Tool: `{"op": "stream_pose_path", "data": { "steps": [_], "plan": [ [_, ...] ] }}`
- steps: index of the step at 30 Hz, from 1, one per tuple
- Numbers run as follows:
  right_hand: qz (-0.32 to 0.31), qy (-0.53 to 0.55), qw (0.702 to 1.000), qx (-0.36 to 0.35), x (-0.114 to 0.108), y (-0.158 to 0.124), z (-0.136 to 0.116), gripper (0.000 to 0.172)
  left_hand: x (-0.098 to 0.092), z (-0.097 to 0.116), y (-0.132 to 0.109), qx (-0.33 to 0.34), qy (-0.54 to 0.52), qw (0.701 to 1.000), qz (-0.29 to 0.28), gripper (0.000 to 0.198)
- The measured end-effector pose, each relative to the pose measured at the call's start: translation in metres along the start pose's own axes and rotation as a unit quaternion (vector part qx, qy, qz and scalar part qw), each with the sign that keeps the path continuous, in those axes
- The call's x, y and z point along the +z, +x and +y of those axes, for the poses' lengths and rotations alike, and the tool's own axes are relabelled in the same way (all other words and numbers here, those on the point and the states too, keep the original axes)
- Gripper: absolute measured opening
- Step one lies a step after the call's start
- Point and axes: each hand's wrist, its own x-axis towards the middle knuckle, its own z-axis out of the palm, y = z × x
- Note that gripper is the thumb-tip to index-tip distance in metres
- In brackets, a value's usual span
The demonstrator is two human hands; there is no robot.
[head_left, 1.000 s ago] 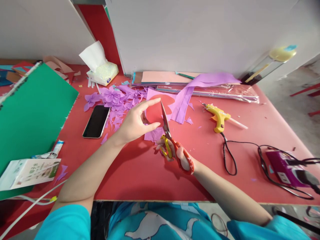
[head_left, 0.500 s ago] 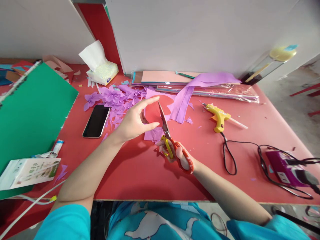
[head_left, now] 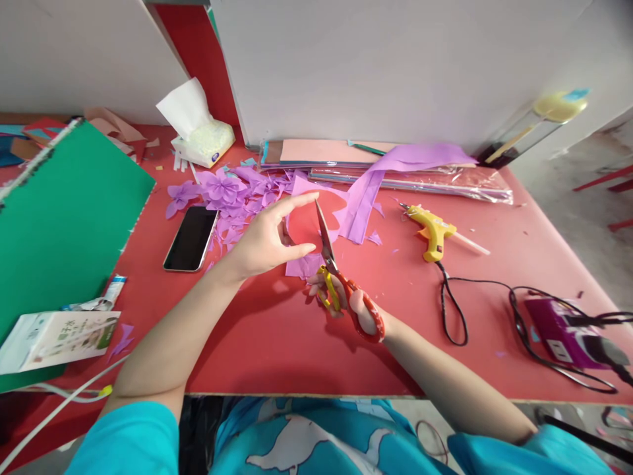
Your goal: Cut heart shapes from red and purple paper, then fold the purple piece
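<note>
A rounded piece of red paper (head_left: 309, 221) is held in my left hand (head_left: 264, 241), whose thumb and forefinger spread along its edges while the other fingers are mostly hidden behind it. Scissors (head_left: 327, 241) with one red and one yellow handle loop are gripped in my right hand (head_left: 363, 310). Their blades look closed and point up and away, the tip overlapping the red paper near my left forefinger; whether it touches cannot be told. Beneath lies a purple paper sheet (head_left: 301, 265), partly covered. Cut purple paper flowers (head_left: 222, 189) and scraps are heaped just left of it.
A phone (head_left: 191, 239) and a tissue pack (head_left: 204, 144) are at left, beside a green board (head_left: 74, 218). Paper packs (head_left: 415, 181) with a purple strip (head_left: 363, 204) lie at the back. A yellow glue gun (head_left: 431, 231) trails its cord toward a purple power strip (head_left: 558, 330).
The red paper, my left hand and the scissors have shifted very slightly to the right. Both hands keep their hold, and the rest of the table looks the same.
</note>
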Motion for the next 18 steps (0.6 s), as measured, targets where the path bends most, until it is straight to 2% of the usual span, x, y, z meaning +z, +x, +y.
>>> {"op": "stream_pose_path", "data": {
  "steps": [18],
  "plan": [
    [-0.002, -0.005, 1.000, -0.009, -0.002, 0.000, 0.008, 0.077, -0.001, 0.000, 0.001, -0.004, 0.009, 1.000, -0.011, 0.065]
  ]
}}
